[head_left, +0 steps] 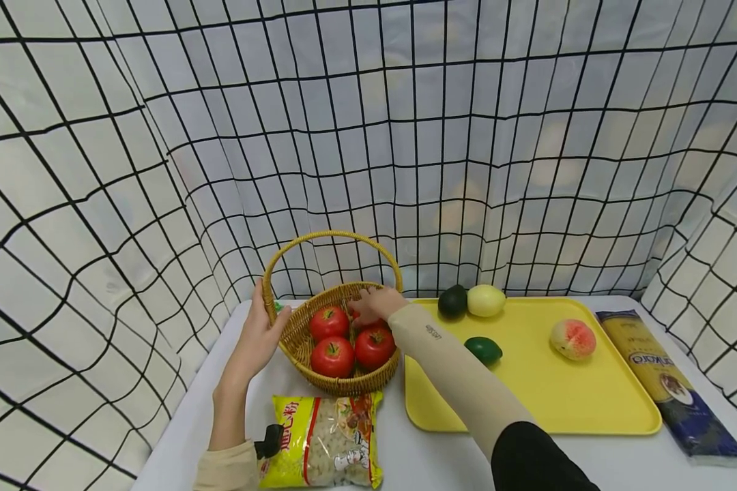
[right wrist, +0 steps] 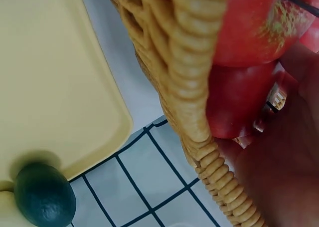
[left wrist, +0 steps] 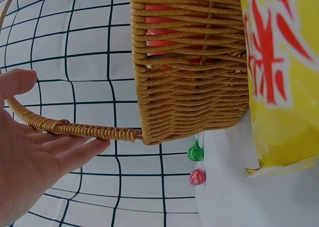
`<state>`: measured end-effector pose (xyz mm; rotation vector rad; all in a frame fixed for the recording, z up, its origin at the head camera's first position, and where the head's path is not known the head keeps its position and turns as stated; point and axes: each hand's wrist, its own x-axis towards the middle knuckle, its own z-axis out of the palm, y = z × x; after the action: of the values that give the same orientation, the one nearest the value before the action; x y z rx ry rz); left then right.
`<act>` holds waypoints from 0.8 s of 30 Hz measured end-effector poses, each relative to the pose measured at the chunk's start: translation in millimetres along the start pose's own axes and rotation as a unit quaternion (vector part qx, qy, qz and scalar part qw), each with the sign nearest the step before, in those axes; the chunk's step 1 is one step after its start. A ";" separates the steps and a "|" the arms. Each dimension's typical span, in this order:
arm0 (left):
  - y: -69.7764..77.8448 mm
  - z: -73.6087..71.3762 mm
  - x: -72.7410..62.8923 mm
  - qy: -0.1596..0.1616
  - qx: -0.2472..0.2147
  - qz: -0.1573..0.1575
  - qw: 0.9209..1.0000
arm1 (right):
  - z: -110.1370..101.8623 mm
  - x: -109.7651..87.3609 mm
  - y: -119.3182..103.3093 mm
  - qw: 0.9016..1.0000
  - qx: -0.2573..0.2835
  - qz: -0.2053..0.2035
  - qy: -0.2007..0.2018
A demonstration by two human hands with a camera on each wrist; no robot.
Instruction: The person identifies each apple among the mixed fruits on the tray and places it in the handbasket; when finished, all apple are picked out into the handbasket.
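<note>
A wicker basket (head_left: pixel 351 390) with a tall arched handle holds several red apples, among them a front apple (head_left: pixel 333 357). My left hand (head_left: pixel 259 333) is at the handle's left side; in the left wrist view its fingers lie extended against the handle (left wrist: pixel 75 129), the thumb apart. Inside the basket, at the back right, my right hand (head_left: pixel 374 304) is around an apple (right wrist: pixel 237 100), its fingertips partly hidden.
A yellow tray (head_left: pixel 528 409) on the right bears a peach (head_left: pixel 574 339), a lemon (head_left: pixel 486 301), a dark green avocado (head_left: pixel 452 302) and a green fruit (head_left: pixel 484 350). A yellow food packet (head_left: pixel 328 440) lies before the basket, a pasta packet (head_left: pixel 669 382) beyond the tray. Black netting (head_left: pixel 405 164) surrounds the table.
</note>
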<state>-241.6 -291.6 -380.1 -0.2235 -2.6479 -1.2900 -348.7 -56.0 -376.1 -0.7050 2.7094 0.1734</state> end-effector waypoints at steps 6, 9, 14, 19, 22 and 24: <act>-1.1 0.8 -0.3 -0.001 0.001 -0.004 1.000 | 1.0 4.6 2.1 1.000 -0.016 0.000 -0.020; -1.2 1.0 0.0 -0.002 0.001 -0.007 1.000 | 1.4 6.8 4.7 1.000 -0.004 -0.004 -0.023; -0.2 -0.1 0.8 -0.003 0.002 -0.006 1.000 | 0.0 7.0 7.4 0.999 0.025 -0.014 -0.020; -0.5 -0.3 0.3 -0.002 0.000 -0.002 1.000 | -0.1 9.1 6.8 0.999 0.022 -0.027 -0.017; -0.9 -0.4 -0.5 -0.002 -0.001 -0.001 1.000 | 0.5 9.8 6.8 0.999 0.027 -0.027 -0.017; -1.2 -0.5 -0.9 -0.002 0.000 -0.001 1.000 | 0.8 9.8 6.9 0.999 0.031 -0.026 -0.017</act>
<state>-241.0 -292.8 -381.0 -0.2225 -2.6517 -1.2928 -359.8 -54.3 -380.1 -0.7469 2.6493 0.0889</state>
